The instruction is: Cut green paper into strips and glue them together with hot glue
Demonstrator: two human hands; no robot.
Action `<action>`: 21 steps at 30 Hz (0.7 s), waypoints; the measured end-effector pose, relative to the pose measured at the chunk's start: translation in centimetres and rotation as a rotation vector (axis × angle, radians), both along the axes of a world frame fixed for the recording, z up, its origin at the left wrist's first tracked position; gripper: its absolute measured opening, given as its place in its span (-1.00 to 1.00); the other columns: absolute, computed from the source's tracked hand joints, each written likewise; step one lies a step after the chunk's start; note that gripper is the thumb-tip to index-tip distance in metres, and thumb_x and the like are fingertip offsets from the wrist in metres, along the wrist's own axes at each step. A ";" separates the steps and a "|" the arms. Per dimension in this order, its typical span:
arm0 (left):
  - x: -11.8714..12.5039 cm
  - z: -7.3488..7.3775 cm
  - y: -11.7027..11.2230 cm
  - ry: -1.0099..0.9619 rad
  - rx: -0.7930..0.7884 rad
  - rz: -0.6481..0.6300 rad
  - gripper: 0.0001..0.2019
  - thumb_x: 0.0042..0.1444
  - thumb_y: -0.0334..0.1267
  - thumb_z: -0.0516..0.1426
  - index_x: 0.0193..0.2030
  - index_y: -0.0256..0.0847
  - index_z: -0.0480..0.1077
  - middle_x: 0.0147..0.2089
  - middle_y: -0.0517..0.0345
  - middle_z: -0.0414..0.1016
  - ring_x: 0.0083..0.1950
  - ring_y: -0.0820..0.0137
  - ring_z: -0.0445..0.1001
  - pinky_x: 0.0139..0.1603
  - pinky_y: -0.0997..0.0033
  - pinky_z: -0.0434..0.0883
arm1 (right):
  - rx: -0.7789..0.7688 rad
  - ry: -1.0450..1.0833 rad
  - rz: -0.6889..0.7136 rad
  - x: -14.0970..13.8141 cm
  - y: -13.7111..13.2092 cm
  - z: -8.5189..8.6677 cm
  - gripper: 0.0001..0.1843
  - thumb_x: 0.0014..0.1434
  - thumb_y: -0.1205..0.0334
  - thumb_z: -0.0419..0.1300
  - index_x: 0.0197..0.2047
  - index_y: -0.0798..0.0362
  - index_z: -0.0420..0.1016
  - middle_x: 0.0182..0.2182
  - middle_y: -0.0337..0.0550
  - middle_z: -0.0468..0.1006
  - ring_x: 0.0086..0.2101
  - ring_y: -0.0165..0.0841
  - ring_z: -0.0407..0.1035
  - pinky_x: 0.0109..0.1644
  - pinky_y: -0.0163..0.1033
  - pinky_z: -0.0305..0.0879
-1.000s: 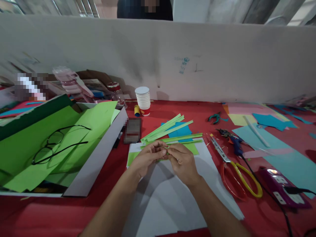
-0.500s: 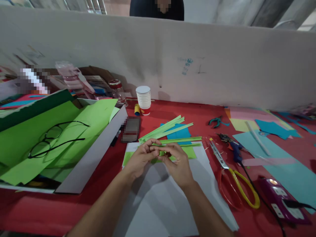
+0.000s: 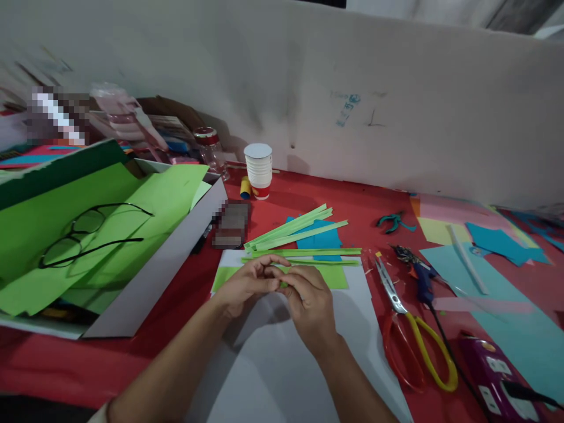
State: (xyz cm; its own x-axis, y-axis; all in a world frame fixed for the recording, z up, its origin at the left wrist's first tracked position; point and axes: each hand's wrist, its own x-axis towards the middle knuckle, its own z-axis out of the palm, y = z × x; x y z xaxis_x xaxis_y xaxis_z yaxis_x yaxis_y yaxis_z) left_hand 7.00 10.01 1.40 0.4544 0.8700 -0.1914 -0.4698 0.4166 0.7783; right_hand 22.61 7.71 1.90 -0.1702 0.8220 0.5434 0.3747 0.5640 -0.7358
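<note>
My left hand (image 3: 251,286) and my right hand (image 3: 312,302) meet above the white paper sheets (image 3: 304,370), fingers closed. Pinched between their fingertips is a small piece of green paper (image 3: 283,284), mostly hidden, so its shape is hard to make out. Behind the fingers lies a flat light-green paper (image 3: 337,277) on the white sheets. Several folded green paper strips (image 3: 291,228) are spread just beyond, some across a blue paper (image 3: 324,235).
Scissors (image 3: 399,308), a glue gun (image 3: 422,279), teal pliers (image 3: 392,222) and a purple power strip (image 3: 497,370) lie to the right. On the left, a box (image 3: 132,294) holds green paper and glasses (image 3: 73,235). Paper cups (image 3: 259,170) stand by the white partition (image 3: 176,59).
The view has tipped down slightly. My right hand has turned and closed more around the small green paper, which shows less between the fingertips now.
</note>
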 end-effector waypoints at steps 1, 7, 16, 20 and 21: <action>0.1 0.0 0.1 -0.016 -0.010 0.010 -0.61 -0.22 -0.35 0.39 -0.18 -0.25 0.46 -0.42 0.18 0.51 -0.41 0.49 0.44 -0.28 0.49 0.37 | -0.026 0.013 0.006 0.0 0.1 0.1 -0.70 0.16 0.45 0.12 -0.16 -0.11 0.55 -0.25 -0.14 0.53 -0.20 -0.28 0.40 -0.09 -0.11 0.36; 0.1 0.6 -0.1 -0.069 -0.010 0.059 -0.59 -0.28 -0.31 0.42 -0.24 -0.24 0.44 -0.55 0.31 0.41 -0.57 0.61 0.30 -0.50 0.61 0.24 | -0.146 0.122 0.094 -0.3 -0.1 1.3 -0.73 0.13 0.31 0.25 -0.08 -0.12 0.54 -0.19 -0.12 0.47 -0.16 -0.28 0.38 -0.12 -0.17 0.38; 1.0 0.8 -0.5 -0.162 -0.035 0.038 -0.63 -0.24 -0.38 0.40 -0.23 -0.24 0.46 -0.49 0.29 0.44 -0.48 0.59 0.39 -0.35 0.61 0.35 | 0.016 0.116 -0.013 -0.4 -0.4 1.0 -0.85 0.17 0.28 0.21 -0.19 -0.08 0.56 -0.26 -0.13 0.47 -0.19 -0.30 0.39 -0.10 -0.16 0.35; 1.2 0.5 -0.7 -0.179 -0.009 -0.007 -0.66 -0.15 -0.34 0.37 -0.17 -0.26 0.50 -0.48 0.25 0.44 -0.45 0.57 0.39 -0.23 0.51 0.38 | 0.166 0.057 -0.079 -0.1 -0.6 0.9 -0.89 0.17 0.32 0.20 -0.25 -0.06 0.54 -0.30 -0.16 0.53 -0.22 -0.29 0.40 -0.10 -0.14 0.31; 1.2 0.5 -0.7 -0.174 -0.006 -0.028 -0.66 -0.14 -0.33 0.37 -0.15 -0.27 0.50 -0.46 0.23 0.45 -0.44 0.56 0.40 -0.20 0.49 0.39 | 0.203 0.029 -0.101 -0.1 -0.7 1.0 -0.88 0.17 0.33 0.20 -0.25 -0.06 0.55 -0.31 -0.17 0.54 -0.23 -0.29 0.40 -0.10 -0.12 0.29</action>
State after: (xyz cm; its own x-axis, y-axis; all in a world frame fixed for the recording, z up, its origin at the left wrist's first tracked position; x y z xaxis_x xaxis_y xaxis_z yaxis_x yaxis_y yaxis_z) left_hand 8.23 9.29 1.88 0.5054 0.8554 -0.1130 -0.5849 0.4359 0.6840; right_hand 22.54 7.04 2.88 -0.0744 0.7075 0.7027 0.4168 0.6622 -0.6226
